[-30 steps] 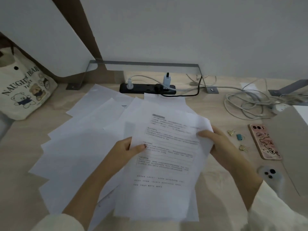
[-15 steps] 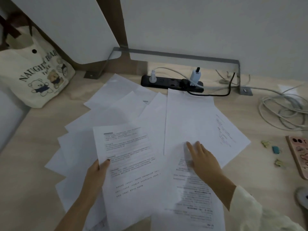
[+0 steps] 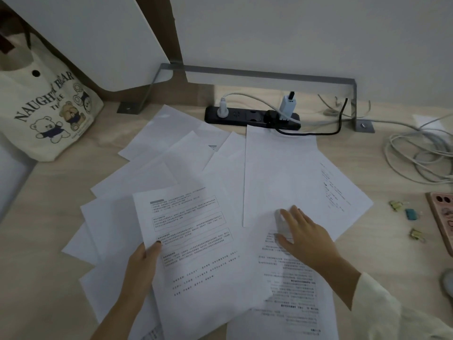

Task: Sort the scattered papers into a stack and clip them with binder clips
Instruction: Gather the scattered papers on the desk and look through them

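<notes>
Several white sheets point(image 3: 157, 173) lie fanned across the wooden desk point(image 3: 44, 212). My left hand point(image 3: 144, 263) pinches the left edge of a printed sheet point(image 3: 203, 253), thumb on top. My right hand point(image 3: 304, 239) lies flat, fingers spread, on another printed sheet point(image 3: 291, 300), its fingertips at the lower edge of a blank sheet point(image 3: 282, 177). Three small binder clips rest on the desk to the right: a yellow binder clip point(image 3: 396, 205), a teal binder clip point(image 3: 410, 213) and a second yellow clip point(image 3: 416, 234).
A black power strip point(image 3: 245, 116) with plugs sits behind the papers under a metal bracket point(image 3: 269, 77). Coiled grey cables point(image 3: 416, 155) lie at the right. A phone in a pink case point(image 3: 441, 217) touches the right edge. A canvas tote bag point(image 3: 41, 111) stands at the left.
A second ago both hands held the printed sheet up. Now my left hand keeps it at the left, and my right hand has let go and pressed down on another sheet.
</notes>
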The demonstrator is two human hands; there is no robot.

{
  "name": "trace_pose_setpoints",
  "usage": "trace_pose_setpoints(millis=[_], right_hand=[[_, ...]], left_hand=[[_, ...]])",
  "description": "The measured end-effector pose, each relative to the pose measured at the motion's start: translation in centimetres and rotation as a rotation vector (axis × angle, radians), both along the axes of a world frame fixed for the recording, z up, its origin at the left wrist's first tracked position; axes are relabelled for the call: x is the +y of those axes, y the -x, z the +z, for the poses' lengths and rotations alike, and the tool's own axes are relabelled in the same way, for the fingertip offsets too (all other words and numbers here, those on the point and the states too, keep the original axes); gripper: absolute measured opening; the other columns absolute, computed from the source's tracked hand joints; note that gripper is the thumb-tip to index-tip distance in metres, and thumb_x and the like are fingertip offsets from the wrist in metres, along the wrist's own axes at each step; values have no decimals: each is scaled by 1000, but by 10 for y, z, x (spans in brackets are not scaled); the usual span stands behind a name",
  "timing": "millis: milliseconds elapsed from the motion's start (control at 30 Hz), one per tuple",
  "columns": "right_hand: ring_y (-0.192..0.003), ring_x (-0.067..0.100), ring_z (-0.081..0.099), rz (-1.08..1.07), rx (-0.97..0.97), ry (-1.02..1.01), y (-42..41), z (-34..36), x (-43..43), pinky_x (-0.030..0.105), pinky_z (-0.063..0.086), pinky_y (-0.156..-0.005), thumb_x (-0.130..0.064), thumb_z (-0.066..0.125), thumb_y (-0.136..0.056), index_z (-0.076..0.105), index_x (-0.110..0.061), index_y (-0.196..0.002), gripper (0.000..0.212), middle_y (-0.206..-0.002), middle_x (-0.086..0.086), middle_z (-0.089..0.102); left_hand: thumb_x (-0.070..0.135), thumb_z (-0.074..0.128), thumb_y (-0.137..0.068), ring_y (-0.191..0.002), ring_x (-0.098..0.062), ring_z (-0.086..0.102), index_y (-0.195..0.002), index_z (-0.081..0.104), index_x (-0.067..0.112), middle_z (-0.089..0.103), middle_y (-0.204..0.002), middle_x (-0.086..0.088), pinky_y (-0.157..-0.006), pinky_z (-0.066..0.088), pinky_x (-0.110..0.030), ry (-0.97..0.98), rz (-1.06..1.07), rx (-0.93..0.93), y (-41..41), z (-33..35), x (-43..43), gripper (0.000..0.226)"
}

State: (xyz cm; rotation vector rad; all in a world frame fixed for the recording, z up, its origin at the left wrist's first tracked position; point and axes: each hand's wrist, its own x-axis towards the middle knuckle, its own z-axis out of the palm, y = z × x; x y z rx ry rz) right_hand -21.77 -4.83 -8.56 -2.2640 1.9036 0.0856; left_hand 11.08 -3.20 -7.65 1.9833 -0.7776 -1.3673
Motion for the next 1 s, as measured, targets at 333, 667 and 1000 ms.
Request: trace_pose_setpoints(millis=[333,667,1000], right_hand=[[-52,29,63,148,322,68,-5,-6,-5,20,33,-26,-8,87,-40,44,-7,-104,77,-84,28,66],[-57,3,54,-459,-936,208,-47,92,-2,13,39,-52,-15,47,-95,62,-27,-81,24,-64,-14,62],[-115,24,58,-1078,-1968,-248,-31,46,49,38,55,-87,-13,37,-97,48,-16,-132,37,-135,5,55]], left_hand=[[17,46,-95,-115,-21,50,-132,49,12,56,-124,-3,-97,34,-30,60,31,-14,5,0,5,38],[19,48,-94,-106,-19,52,-130,51,13,58,-119,-2,-95,39,-32,68,54,63,1,-2,8,36],[17,49,-94,-95,-22,55,-129,51,12,58,-110,-5,-87,42,-34,81,88,146,3,-1,9,36]])
